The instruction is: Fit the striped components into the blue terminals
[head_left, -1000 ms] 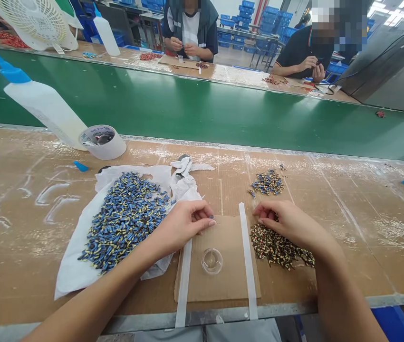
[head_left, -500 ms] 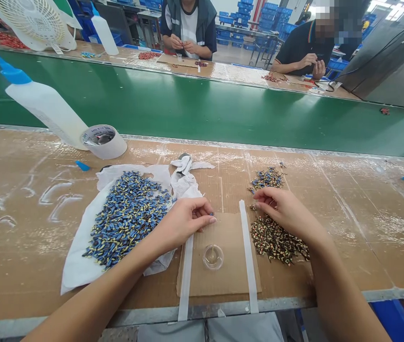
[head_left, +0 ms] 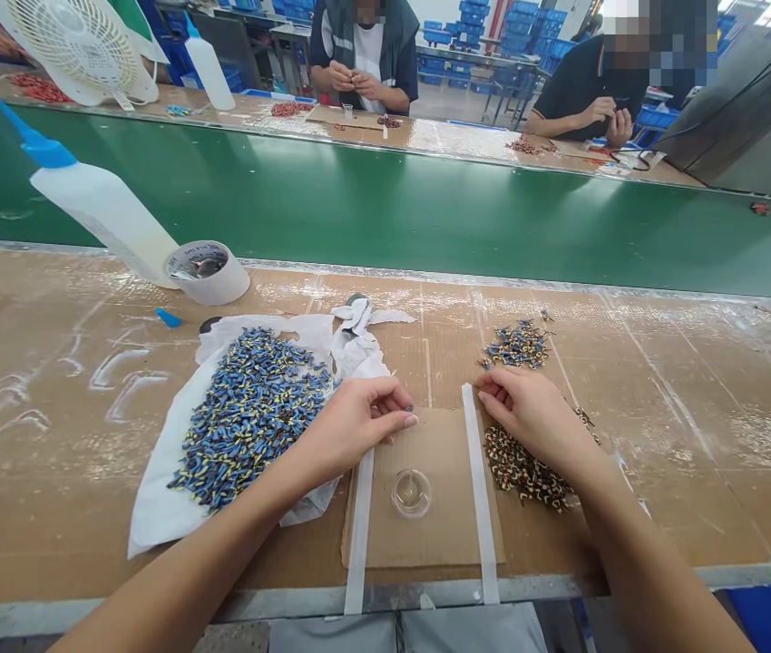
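Observation:
My left hand rests at the left edge of a taped cardboard pad, its fingertips pinched on a small blue part. Left of it, a heap of blue-and-yellow parts lies on a white sheet. My right hand lies curled at the top of a pile of brown-and-yellow parts, fingers closed near the right tape strip; what they hold is hidden. A small clear dish sits on the pad between my hands. A smaller heap of blue parts lies beyond my right hand.
A white squeeze bottle with a blue nozzle and a roll of tape stand at the back left. A green conveyor belt runs across behind the bench. Two people work at the far bench; a white fan stands there.
My right hand has drawn back toward the tape strip from the small blue heap and now rests over the brown pile. My left hand has barely moved.

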Action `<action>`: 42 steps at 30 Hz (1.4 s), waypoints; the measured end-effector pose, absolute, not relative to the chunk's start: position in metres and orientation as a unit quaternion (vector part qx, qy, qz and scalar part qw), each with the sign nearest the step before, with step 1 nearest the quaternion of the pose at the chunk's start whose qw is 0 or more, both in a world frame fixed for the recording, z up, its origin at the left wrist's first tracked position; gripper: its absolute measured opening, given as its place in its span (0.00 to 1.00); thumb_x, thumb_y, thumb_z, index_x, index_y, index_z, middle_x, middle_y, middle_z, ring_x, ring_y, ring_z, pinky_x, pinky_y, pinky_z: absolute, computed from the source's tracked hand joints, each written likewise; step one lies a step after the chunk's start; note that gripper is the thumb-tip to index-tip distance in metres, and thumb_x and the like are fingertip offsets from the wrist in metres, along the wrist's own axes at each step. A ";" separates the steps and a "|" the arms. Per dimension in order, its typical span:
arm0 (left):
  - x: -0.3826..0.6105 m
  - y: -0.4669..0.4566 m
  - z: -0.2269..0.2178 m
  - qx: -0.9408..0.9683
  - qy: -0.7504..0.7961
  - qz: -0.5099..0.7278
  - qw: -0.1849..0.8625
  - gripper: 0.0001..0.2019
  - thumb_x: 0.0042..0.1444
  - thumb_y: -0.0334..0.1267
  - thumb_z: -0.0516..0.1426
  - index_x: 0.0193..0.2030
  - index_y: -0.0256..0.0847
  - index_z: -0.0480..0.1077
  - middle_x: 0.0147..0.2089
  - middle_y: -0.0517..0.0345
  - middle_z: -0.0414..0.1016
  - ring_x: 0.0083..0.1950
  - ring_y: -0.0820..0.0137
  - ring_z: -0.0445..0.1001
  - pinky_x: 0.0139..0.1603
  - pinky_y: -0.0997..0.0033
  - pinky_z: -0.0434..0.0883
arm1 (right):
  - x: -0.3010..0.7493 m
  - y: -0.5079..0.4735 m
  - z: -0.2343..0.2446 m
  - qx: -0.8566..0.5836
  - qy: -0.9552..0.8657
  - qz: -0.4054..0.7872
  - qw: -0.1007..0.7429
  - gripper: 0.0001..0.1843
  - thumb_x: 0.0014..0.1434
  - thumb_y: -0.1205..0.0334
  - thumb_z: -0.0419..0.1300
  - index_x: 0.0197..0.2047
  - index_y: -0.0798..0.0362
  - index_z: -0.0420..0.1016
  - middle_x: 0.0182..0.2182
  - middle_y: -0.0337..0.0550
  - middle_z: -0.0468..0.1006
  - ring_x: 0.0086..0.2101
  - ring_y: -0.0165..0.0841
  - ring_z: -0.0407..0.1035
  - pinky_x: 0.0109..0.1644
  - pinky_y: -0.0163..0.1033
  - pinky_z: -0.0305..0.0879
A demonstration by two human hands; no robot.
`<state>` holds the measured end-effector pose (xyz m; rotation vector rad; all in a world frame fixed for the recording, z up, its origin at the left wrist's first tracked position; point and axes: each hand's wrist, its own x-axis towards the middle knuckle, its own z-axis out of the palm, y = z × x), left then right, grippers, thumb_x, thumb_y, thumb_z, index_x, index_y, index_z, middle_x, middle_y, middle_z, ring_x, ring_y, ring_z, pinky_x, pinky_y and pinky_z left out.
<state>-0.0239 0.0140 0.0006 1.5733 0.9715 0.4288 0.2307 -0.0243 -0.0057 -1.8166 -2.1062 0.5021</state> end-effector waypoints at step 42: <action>-0.018 0.002 0.001 0.836 0.363 0.268 0.311 0.07 0.61 0.33 0.54 0.38 0.37 0.75 0.33 0.56 0.75 0.34 0.71 0.70 0.36 0.72 0.64 | 0.175 -0.037 -0.006 -0.530 -0.466 0.547 0.450 0.10 0.55 0.56 0.66 0.38 0.52 0.77 0.31 0.42 0.80 0.32 0.33 0.75 0.42 0.42 0.72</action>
